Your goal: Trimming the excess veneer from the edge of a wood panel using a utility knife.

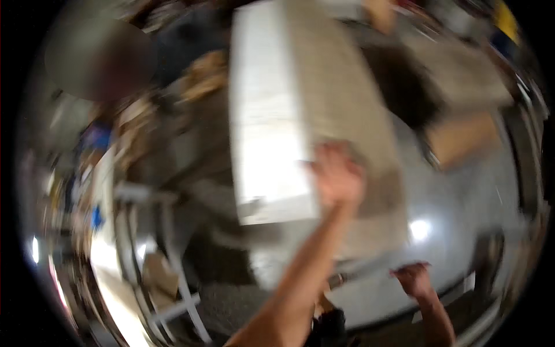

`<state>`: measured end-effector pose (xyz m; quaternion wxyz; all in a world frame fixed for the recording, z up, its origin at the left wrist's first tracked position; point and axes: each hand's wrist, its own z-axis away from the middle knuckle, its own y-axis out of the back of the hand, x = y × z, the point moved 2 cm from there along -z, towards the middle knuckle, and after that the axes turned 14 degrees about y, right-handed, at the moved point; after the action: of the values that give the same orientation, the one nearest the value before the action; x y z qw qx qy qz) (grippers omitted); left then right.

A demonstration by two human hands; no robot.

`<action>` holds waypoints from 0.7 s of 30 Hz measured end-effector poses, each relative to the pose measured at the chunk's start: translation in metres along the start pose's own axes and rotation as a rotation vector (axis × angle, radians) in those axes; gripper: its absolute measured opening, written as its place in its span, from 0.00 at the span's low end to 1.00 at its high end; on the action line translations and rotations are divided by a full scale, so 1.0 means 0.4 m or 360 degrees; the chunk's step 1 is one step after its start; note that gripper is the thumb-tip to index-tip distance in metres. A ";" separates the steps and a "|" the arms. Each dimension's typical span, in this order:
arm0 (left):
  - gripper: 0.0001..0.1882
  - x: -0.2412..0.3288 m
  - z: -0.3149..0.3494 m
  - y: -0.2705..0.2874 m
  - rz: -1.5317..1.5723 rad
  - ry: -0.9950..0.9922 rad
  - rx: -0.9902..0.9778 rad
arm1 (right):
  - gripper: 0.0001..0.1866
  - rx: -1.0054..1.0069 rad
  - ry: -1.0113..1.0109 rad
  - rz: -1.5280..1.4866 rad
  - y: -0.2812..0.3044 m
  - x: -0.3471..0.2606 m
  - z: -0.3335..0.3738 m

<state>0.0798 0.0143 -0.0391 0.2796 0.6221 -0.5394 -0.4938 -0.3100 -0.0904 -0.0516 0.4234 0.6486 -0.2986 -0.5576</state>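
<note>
A long box [352, 98] runs from the top of the view down to the middle. Its left face is white and brightly lit, its right face tan like cardboard. My left hand [338, 173] lies on it near the edge between these two faces, fingers stretched out and blurred. To the lower right, my right hand [415, 280] is apart from the box, over the grey floor. Its thumb and fingers look spread, with nothing visible in them. Motion smears the whole picture.
Brown cardboard boxes [462, 139] stand on the right beyond the grey floor [462, 202]. At the lower left are a pale frame [184, 283] and a long pale board or tabletop [107, 272]. Blurred clutter with crumpled brown paper [205, 75] fills the upper left.
</note>
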 end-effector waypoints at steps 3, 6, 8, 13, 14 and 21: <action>0.27 0.029 -0.038 0.067 0.0857 -0.0063 -0.0024 | 0.17 0.0551 -0.0745 -0.0219 0.077 -0.032 -0.033; 0.27 0.037 -0.057 0.077 0.0989 -0.0279 0.0029 | 0.18 0.1195 -0.0754 0.0017 0.177 -0.001 -0.107; 0.27 0.075 -0.026 0.079 0.0999 -0.0332 -0.0045 | 0.20 0.1218 -0.0748 0.0059 0.209 0.034 -0.131; 0.29 0.062 -0.009 0.053 0.0987 -0.0343 -0.0271 | 0.22 0.1022 -0.0569 -0.0046 0.190 0.069 -0.188; 0.29 0.061 -0.011 0.047 0.0961 -0.0324 -0.0322 | 0.22 0.1005 -0.0558 -0.0072 0.189 0.064 -0.189; 0.29 0.051 -0.028 0.060 0.1093 -0.0322 -0.0446 | 0.26 0.0861 -0.0710 -0.0053 0.003 -0.197 -0.155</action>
<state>0.0793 -0.0134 -0.0205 0.4565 0.3091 -0.6684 -0.4993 -0.2653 -0.0096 -0.0122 0.1515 0.6044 -0.5099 -0.5931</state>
